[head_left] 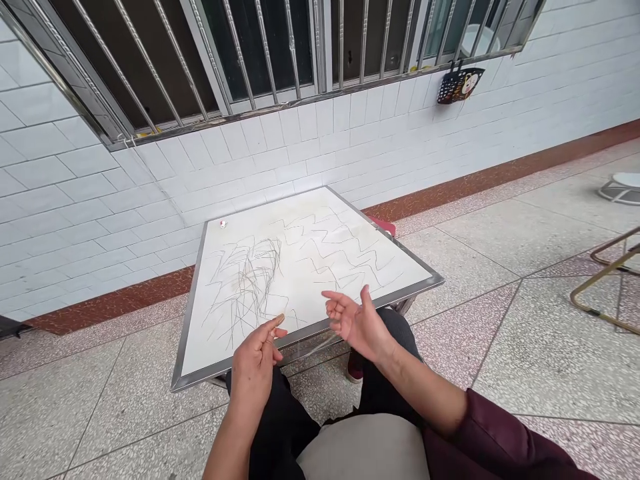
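A white drawing board with a metal frame lies tilted in front of me, covered in dark scribbles and zigzag lines. My left hand hovers over the board's near edge, index finger and thumb pointing right, other fingers curled, holding nothing I can see. My right hand is palm up and open, fingers apart, just past the near edge and touching nothing. A small white and red object sits at the board's far left corner.
A tiled wall with a barred window runs along the far side, and a patterned basket hangs from the sill. Something red shows behind the board's far corner. Metal chair legs stand on the tiled floor at right.
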